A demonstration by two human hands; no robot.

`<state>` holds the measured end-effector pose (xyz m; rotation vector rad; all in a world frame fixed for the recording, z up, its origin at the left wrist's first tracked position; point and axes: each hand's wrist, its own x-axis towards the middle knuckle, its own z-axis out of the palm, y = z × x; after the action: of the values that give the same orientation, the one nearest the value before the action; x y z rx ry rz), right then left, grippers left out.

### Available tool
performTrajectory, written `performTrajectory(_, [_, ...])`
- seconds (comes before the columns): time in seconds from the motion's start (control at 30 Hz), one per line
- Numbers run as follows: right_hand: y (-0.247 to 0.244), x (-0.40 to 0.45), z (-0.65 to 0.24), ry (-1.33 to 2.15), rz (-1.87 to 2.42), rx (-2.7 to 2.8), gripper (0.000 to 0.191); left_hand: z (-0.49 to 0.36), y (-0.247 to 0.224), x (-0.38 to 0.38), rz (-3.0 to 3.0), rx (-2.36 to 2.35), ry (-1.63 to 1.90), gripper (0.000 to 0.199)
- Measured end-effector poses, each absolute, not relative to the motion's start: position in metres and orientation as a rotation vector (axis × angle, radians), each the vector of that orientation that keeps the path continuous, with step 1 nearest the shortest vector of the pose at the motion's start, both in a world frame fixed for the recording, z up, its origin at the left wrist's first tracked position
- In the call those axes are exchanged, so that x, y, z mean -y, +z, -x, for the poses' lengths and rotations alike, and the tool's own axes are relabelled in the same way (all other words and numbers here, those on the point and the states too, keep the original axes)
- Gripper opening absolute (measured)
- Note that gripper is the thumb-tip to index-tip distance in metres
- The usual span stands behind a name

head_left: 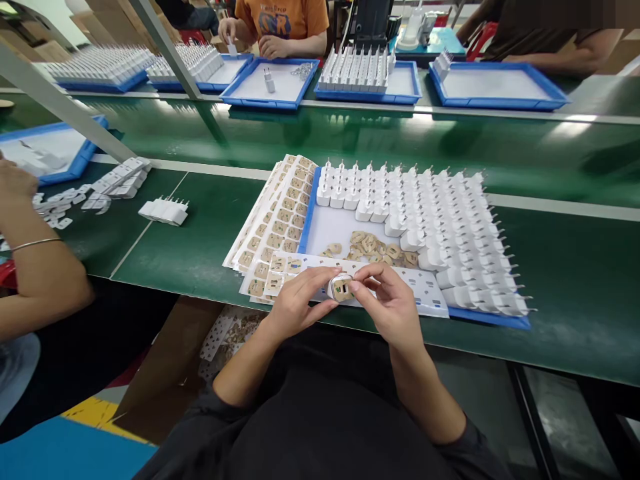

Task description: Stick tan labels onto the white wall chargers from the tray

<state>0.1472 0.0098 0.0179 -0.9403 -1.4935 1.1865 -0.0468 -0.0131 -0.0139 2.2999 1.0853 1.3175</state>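
Note:
My left hand [300, 298] grips a small white plug charger [332, 291] by its side, the charger's end face turned up toward me. On that face lies a tan sticker [343, 288] with a dark slot. The thumb and forefinger of my right hand [393, 303] are closed at the sticker's right edge. Beneath both hands, a mostly bare white sticker sheet [425, 288] lies across the front of a blue-rimmed tray [309, 210]. Rows of white chargers [430, 213] fill the tray's back and right, pins up or sideways. Loose tan pieces [367, 245] are heaped inside it.
Stacked sticker sheets [285, 217] lean at the tray's left. A few chargers [165, 210] lie farther left, near a co-worker's arm [45, 280]. Across the green belt [350, 137] stand more blue trays [495, 83] and seated people. An open carton [170, 360] sits below the table edge.

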Motion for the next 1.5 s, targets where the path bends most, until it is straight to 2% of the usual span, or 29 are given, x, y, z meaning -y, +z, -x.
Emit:
performTrajectory(0.87, [0.023, -0.001, -0.132, 0.798, 1.078, 1.641, 0.007, 0.044, -0.016, 0.013, -2.346, -1.104, 1.444, 0.047])
performTrajectory(0.97, [0.021, -0.002, -0.134, 0.9, 1.108, 1.569, 0.025, 0.045, -0.019, 0.014, -2.309, -1.135, 1.454, 0.049])
performTrajectory(1.07, [0.02, -0.006, -0.139, 1.189, 1.047, 1.584, 0.038, 0.048, -0.022, 0.016, -2.228, -1.154, 1.477, 0.048])
performTrajectory(1.17, [0.016, -0.01, -0.143, 1.495, 0.875, 1.539, 0.036, 0.049, -0.024, 0.017, -2.142, -1.14, 1.502, 0.049])
performTrajectory(1.27, [0.008, -0.014, -0.143, 1.62, 0.762, 1.343, 0.026, 0.046, -0.024, 0.017, -2.121, -1.101, 1.537, 0.05])
performTrajectory(1.33, [0.003, -0.015, -0.141, 1.603, 0.772, 1.258, 0.017, 0.044, -0.025, 0.016, -2.16, -1.077, 1.558, 0.051])
performTrajectory(1.5, [0.002, -0.01, -0.133, 1.407, 0.834, 1.376, 0.018, 0.039, -0.025, 0.013, -2.192, -1.136, 1.616, 0.049])
